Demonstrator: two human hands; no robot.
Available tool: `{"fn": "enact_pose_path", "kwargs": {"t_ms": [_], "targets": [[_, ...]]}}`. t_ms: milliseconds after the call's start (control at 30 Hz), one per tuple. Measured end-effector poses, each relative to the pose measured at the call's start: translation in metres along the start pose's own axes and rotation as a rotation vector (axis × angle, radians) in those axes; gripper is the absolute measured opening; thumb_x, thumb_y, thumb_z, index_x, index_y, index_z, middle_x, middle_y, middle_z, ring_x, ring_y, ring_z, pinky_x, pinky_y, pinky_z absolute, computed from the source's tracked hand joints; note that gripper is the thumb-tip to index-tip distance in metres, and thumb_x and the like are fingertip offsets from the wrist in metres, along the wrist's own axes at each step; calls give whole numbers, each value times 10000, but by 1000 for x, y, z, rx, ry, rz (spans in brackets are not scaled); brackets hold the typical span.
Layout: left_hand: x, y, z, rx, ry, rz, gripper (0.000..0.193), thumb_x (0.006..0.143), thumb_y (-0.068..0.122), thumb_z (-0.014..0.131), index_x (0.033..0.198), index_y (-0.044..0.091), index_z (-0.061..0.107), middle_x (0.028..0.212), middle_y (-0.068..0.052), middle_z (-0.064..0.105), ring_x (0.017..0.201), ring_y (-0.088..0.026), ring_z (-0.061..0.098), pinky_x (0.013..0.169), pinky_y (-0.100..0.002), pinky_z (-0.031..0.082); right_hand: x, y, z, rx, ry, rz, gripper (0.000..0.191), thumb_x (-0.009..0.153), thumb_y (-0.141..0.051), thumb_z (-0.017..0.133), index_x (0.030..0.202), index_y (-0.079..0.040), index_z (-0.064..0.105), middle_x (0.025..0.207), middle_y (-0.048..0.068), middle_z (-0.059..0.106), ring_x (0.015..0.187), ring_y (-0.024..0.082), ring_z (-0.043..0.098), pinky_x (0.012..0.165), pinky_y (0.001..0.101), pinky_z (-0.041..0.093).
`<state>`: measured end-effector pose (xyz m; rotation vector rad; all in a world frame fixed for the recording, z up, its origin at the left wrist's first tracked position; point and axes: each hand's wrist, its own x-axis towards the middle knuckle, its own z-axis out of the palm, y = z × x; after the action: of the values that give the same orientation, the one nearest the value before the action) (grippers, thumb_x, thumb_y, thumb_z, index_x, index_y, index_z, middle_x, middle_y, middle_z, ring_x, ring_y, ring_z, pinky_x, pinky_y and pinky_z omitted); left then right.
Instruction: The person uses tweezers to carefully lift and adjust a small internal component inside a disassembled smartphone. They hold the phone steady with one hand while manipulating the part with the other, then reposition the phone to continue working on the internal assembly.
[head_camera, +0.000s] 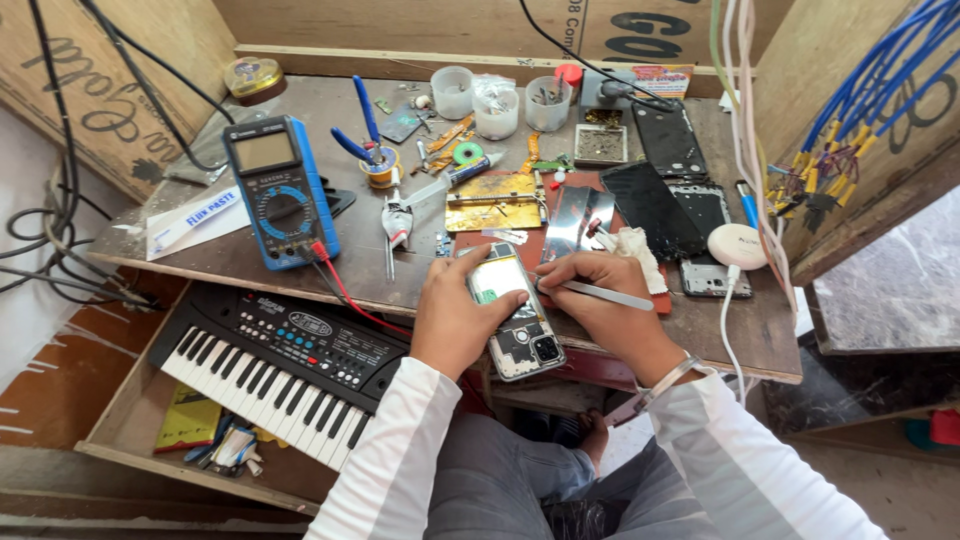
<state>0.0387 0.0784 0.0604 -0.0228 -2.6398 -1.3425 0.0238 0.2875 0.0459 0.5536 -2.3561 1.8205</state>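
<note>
The opened phone lies at the bench's near edge, long axis running away from the person. The left hand clasps its left side; the right hand pinches tweezers, tips pointing left onto it.

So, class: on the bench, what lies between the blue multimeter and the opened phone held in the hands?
In the head view, between multimeter and opened phone lie small pliers and the meter's red lead on the bench.

Daylit wooden workbench boxed by plywood walls, lower shelf beneath.
</note>
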Motion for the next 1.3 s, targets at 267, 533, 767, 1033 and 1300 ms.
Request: {"fn": "enact_pose_path", "kwargs": {"t_ms": [267, 533, 767, 1033, 1300], "targets": [[-2, 2, -1, -23, 2, -9, 760, 653, 364, 924, 1319, 99, 671, 1198, -170, 616, 1101, -329, 652, 928, -399, 531, -3, -2, 1, -59, 20, -49, 94, 810, 46, 741, 890, 10, 775, 1008, 124, 801, 912, 139, 751, 781, 285, 611], [3, -1, 3, -43, 0, 10, 749, 654, 360, 918, 1313, 96, 677, 1191, -157, 634, 1097, -311, 667, 932, -389, 538, 1, 5, 0, -2, 32, 14, 78, 845, 42, 720, 901, 9, 762, 1026, 121, 794, 917, 139, 749, 785, 276, 627], [4, -1, 1, -12, 6, 24, 755, 648, 349, 938, 1306, 89, 675, 1169, -162, 631, 1091, -321, 654, 940, -396, 526, 3, 5, 2, -22, 39, 10, 91, 849, 35, 727, 923, 8, 773, 1015, 116, 797, 908, 133, 753, 796, 272, 618], [1, 0, 0, -27, 7, -10, 769, 643, 368, 935, 1315, 103, 670, 1188, -162, 619, 1087, -321, 659, 929, -395, 533, 3, 0, 3, 55, 21, 32, 67, 841, 36, 732, 893, 18, 769, 1029, 119, 794, 921, 127, 747, 789, 274, 632], [1, 0, 1, -18, -5, -4, 757, 651, 362, 926, 1315, 100, 674, 1160, -158, 633, 1071, -320, 668, 928, -393, 536, -1, 1, 2, -3, 31, 23, 63, 849, 27, 726, 897, 21, 765, 1034, 124, 799, 908, 129, 753, 784, 267, 626]]}}
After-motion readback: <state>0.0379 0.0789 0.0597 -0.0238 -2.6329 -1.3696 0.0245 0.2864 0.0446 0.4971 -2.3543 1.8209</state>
